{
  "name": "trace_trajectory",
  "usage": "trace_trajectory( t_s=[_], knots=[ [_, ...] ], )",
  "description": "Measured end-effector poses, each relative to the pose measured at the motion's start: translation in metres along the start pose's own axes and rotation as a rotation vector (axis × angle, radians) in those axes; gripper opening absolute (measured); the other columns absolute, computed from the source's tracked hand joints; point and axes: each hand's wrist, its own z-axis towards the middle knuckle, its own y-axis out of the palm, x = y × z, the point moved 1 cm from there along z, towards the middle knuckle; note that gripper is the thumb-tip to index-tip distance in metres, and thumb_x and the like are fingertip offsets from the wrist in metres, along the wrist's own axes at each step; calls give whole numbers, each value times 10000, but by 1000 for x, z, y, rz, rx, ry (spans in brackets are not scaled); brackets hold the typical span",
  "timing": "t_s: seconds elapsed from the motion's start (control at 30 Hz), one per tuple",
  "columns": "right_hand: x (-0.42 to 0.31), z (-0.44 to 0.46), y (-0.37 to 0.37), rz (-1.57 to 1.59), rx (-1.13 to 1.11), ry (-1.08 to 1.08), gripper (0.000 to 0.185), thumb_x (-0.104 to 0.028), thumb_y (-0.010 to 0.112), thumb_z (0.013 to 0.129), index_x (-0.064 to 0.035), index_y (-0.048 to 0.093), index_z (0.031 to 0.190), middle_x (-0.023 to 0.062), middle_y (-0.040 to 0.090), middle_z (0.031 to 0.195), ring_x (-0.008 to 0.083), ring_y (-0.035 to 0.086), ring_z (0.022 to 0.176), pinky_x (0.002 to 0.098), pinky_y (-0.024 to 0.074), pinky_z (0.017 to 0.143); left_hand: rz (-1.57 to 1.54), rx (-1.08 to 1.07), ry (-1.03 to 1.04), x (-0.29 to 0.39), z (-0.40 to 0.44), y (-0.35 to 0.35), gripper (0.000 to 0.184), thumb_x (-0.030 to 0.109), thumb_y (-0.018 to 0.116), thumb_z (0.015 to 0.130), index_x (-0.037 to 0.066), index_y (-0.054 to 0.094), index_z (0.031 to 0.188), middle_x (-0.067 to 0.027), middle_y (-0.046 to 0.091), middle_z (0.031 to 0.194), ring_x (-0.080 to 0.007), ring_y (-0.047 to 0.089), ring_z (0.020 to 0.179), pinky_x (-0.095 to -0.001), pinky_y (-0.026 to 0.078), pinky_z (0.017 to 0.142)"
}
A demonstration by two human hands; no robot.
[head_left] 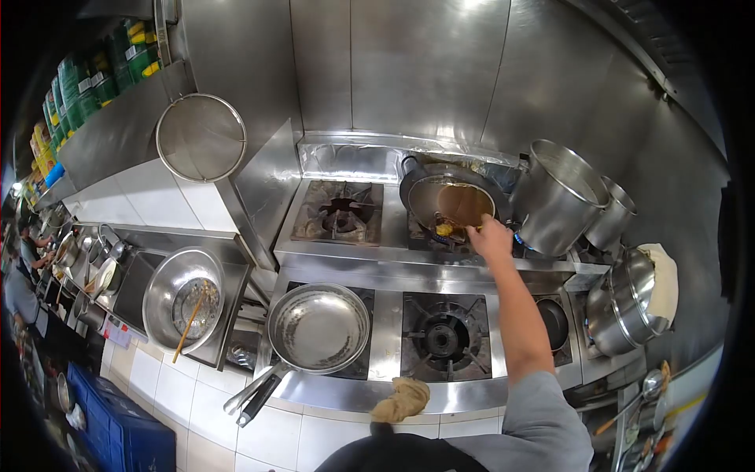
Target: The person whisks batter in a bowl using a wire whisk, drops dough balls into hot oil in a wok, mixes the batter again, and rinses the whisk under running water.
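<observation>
Steel stove [346, 261], two levels, rear one raised. Rear left: grated burner [340, 212]. Rear middle: dark pan [492, 178], contact with its burner hidden. Rear right: tall steel pot [557, 208], smaller pot [615, 214] just beside it. Front left: wide steel pan [318, 326], handle out past the stove's front edge. Front middle: round burner [443, 338] in a square grate. Front right: small black pan [553, 324], partly behind the forearm. Far right end: big steel vessels [621, 307], pale cloth draped over. Left steel counter [233, 295]: large steel bowl [161, 295]. Upper left shelf [126, 110]: row of green bottles [75, 86]. Tiled floor [200, 401]: blue crate [118, 425] at left.
</observation>
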Motion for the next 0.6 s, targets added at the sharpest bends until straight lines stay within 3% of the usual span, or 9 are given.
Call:
trace_trajectory(
  t_s=[0.03,0.1,0.13,0.2,0.23,0.27,0.33,0.43,0.6],
  knots=[
    [22,2,2,4,1,-3,383,-398,653,812,-41,660,951,188,695,976,341,661,982,496,447,892,-3,3,2,8,3,7,343,320,577,943,3,566,1072,-131,633,960,-241,645,776,-365,561,579],
    [71,10,27,13,-357,142,232,-274,649,837,-49,634,891,159,674,873,319,667,878,496,526,791,25,-21,35,17,2,20,341,313,593,942,1,568,1077,-136,633,968,-235,651,791,-358,565,565],
    [74,11,33,12,-356,139,232,-274,649,837,-49,634,891,159,674,873,319,667,878,496,526,791,22,-20,35,16,-2,25,341,313,593,942,1,568,1077,-136,633,968,-235,651,791,-358,565,565],
    [81,15,44,919,-781,726,122,-143,619,860,-40,575,811,88,575,713,266,603,701,438,567,694,56,-70,53,17,-3,34,348,315,614,936,0,568,1076,-133,633,970,-238,652,763,-360,562,554],
    [84,19,54,1079,-803,713,176,0,597,827,-45,468,716,46,456,690,210,516,635,357,577,619,95,-86,38,15,-3,36,352,315,624,934,-2,569,1074,-134,634,975,-250,652,749,-360,562,551],
    [83,18,64,1083,-794,711,176,0,597,827,-45,468,716,46,456,690,210,516,635,357,577,619,94,-90,46,13,-4,39,352,315,624,934,-2,569,1074,-134,634,975,-250,652,749,-360,562,551],
    [71,10,76,1708,-505,862,164,69,565,796,-34,452,735,80,462,739,205,509,612,317,566,575,121,-85,-89,5,-13,40,356,317,623,935,-4,562,1074,-136,636,990,-248,653,732,-374,562,555],
    [56,7,58,1694,-291,980,163,112,523,765,-31,446,767,88,437,749,189,474,572,295,531,494,157,-89,-144,-1,-14,41,355,328,619,934,12,563,1085,-132,633,998,-249,652,754,-382,562,564],
    [76,14,13,1426,-397,866,147,99,475,748,-37,420,753,73,431,697,174,435,501,270,454,410,161,-104,-119,-10,-3,45,355,346,612,933,38,566,1102,-126,629,1012,-251,650,791,-396,561,581]
  ],
)
